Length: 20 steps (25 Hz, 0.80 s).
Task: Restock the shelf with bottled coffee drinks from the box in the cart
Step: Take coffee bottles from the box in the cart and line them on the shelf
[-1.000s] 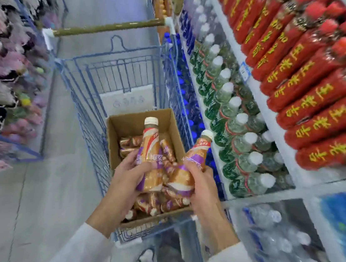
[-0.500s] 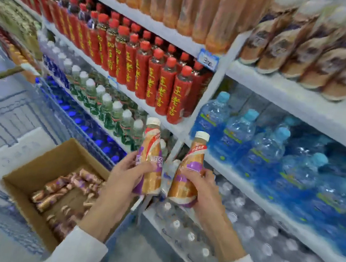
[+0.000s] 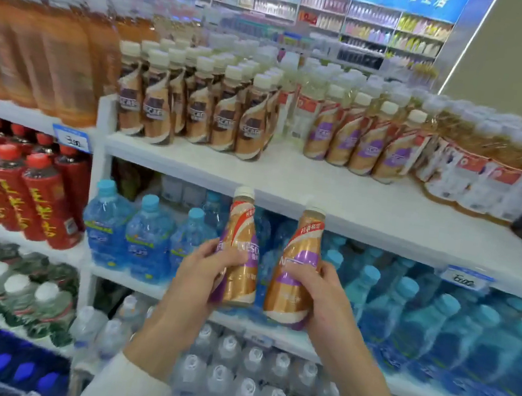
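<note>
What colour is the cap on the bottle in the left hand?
The cap of that bottle is cream white; the head view shows it best.

Single head view, close, facing shelf [image 3: 320, 188], angled slightly down

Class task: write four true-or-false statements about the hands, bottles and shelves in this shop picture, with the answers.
1. The left hand grips one coffee bottle, the right hand a second bottle. True.
2. Both held bottles are uncapped. False: both have caps on.
3. Purple-labelled bottles stand on the white shelf. True.
4. The red bottles sit right of the blue water bottles. False: they sit to their left.
</note>
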Each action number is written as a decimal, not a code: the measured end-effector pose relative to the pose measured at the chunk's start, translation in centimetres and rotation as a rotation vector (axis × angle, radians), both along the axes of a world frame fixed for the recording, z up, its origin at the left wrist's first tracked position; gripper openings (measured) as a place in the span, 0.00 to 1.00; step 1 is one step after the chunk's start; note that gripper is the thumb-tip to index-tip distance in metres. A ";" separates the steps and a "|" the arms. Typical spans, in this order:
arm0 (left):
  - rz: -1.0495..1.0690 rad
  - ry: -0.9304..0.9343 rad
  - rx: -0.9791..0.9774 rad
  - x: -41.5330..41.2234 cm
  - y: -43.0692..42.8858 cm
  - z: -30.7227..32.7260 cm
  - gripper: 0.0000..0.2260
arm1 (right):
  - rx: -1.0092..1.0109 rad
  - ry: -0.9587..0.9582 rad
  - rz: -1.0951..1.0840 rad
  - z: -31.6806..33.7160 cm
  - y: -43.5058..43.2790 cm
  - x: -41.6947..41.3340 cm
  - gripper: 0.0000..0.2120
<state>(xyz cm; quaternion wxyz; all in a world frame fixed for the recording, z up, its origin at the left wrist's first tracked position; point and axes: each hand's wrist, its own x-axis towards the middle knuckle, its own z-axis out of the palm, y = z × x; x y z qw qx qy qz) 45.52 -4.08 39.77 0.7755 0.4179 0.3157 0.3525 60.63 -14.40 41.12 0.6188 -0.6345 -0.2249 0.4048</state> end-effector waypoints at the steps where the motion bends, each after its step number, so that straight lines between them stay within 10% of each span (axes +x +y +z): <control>1: -0.024 -0.006 0.005 2.5 -0.4 0.8 0.15 | 0.003 -0.020 -0.013 0.9 -0.6 2.4 0.28; 10: -0.053 0.041 0.234 18.0 -1.1 7.0 0.33 | 0.157 -0.135 -0.076 7.5 -0.9 16.3 0.31; 20: -0.025 0.118 0.626 24.9 5.7 7.6 0.24 | 0.290 -0.326 -0.089 6.1 3.6 21.7 0.23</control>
